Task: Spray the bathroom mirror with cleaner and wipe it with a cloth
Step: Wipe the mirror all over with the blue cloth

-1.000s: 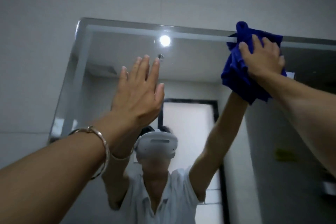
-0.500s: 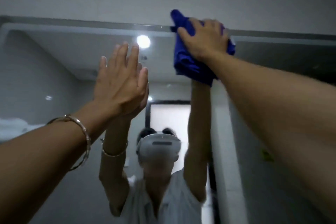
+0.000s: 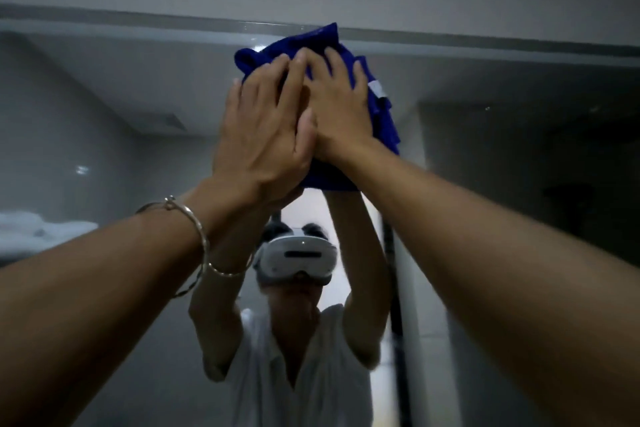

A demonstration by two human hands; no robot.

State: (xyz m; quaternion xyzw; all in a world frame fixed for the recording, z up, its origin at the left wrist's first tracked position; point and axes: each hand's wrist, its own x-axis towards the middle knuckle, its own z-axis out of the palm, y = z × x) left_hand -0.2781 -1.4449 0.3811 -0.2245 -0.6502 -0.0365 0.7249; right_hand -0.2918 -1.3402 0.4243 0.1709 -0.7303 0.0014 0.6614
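Step in hand: You were in the wiping stage, working the blue cloth (image 3: 377, 107) along the top strip of the bathroom mirror (image 3: 104, 107), just under its upper edge. No spray bottle was in view.
Cloth: It sat bunched against the glass near the top centre, one corner poking up toward the mirror's upper edge, a pale tag showing on its right side.
Right hand: Your right hand (image 3: 341, 104) lay spread flat over the cloth, fingers extended upward, pressing it to the glass rather than gripping it.
Left hand: Your left hand (image 3: 266, 135) was open too, fingers together, overlapping the thumb side of the right. Whether it touched the cloth or only the other hand could not be told.
Arms: Both arms reached up and forward at nearly full stretch, a thin bracelet (image 3: 194, 229) on the left wrist.
Next move: By the look of it, the glass below and to either side called for steady, even-pressure strokes, keeping the cloth flat so the loose folds left no streaks.
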